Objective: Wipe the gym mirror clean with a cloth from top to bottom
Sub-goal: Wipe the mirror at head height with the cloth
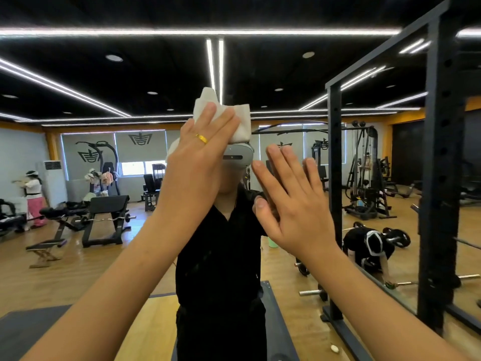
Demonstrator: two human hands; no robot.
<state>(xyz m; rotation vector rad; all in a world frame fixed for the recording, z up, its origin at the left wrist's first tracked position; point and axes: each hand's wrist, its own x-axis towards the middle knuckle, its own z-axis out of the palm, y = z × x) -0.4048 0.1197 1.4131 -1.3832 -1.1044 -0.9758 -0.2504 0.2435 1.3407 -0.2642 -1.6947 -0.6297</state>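
While L hand (200, 157) presses cloth (240, 123) on mirror (104, 82), fingers (211, 112) straight, R hand (294, 204) splayed beside, rack (442, 178) far R.

A black power rack (440, 178) stands at the right, a weight plate (399, 238) on the wooden floor (65, 277) near a crouching person in black (369, 246). Further back is a cable machine (364, 173). At the left are a curl bench (104, 217), a standing air conditioner (53, 175) and a person in pink trousers (35, 196). Light strips (195, 31) cross the dark ceiling.
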